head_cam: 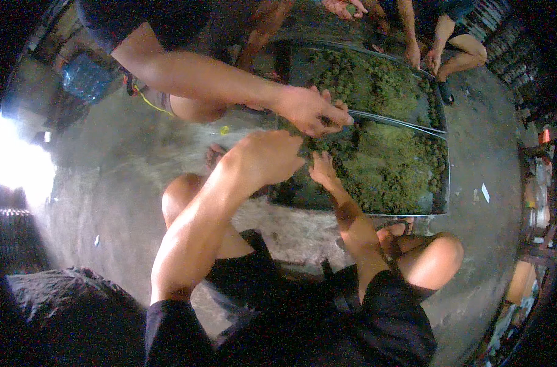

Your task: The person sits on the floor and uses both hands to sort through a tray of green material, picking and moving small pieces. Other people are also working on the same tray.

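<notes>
My left hand [276, 156] is over the left end of the nearer metal tray [448, 179], its fingers curled and its back towards me. Whether it holds anything is hidden. Just right of it, my right hand [323, 169] reaches into the same tray, fingers extended and slightly apart at small green clumps [335, 149] of what looks like plant material. Looser yellow-green matter [388, 165] covers much of that tray. Another person's hand [312, 110] is just beyond mine, above the border with the farther tray [361, 48], which holds similar clumps.
Across the farther tray, another person's hands [423, 57] are near its rim. A further hand at the top holds a green piece [351, 9]. A clear bluish plastic container [85, 78] is at upper left. Dark plastic sheeting [72, 298] lies at lower left, and a white scrap [485, 192] on the floor right.
</notes>
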Motion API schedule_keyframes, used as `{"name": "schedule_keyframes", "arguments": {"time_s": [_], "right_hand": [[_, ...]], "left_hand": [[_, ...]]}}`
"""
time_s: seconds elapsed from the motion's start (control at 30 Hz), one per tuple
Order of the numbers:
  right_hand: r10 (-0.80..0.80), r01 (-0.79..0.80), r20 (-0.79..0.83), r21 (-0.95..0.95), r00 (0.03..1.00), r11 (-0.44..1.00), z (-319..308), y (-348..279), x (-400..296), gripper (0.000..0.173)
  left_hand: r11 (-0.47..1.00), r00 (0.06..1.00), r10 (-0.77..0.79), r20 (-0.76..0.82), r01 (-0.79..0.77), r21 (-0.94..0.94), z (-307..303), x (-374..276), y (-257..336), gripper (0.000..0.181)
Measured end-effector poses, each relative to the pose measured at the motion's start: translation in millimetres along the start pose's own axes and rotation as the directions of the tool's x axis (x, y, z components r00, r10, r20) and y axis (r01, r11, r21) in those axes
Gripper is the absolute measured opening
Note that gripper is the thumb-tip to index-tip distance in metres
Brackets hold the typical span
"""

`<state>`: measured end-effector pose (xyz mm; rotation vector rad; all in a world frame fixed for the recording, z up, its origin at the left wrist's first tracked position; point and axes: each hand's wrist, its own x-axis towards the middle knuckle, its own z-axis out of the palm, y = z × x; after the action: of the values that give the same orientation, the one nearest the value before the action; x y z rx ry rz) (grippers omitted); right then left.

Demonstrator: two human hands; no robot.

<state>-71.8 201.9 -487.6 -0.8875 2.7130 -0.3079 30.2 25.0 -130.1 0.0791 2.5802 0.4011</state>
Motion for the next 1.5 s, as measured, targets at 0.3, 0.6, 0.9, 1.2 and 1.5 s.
{"name": "schedule_keyframes", "arguments": {"time_s": [0.3, 0.6, 0.9, 1.2, 1.5], "right_hand": [[-0.245, 0.224, -0.166, -0.134, 0.955, 0.965, 2, -42, 10, 0.046], [-0.280, 0.295, 0.126, -0.122, 0.952, 0.948, 21, -47, 67, 0.051], [-0.507, 0.528, 0.167, -0.123, 0.846, 0.840, 10, -7, 19, 0.053], [-0.356, 0.352, -0.055, -0.070, 0.933, 0.933, 27, 56, -33, 0.039], [0.094, -0.252, 0.305, 0.897, 0.948, -0.364, -49, 41, -29, 0.045]], "left_hand": [[0.999, 0.995, 0.035, -0.094, -0.035, -0.001, 4, -6, 2, 0.038], [1.000, 0.999, -0.012, -0.035, 0.012, 0.009, 1, -5, 5, 0.034], [1.000, 0.986, 0.008, -0.169, -0.013, -0.026, 5, -12, -1, 0.033], [0.996, 0.985, 0.022, -0.170, -0.036, -0.081, -4, -16, 2, 0.029], [0.994, 0.989, -0.017, -0.148, 0.001, -0.111, 3, -13, -4, 0.033]]}}
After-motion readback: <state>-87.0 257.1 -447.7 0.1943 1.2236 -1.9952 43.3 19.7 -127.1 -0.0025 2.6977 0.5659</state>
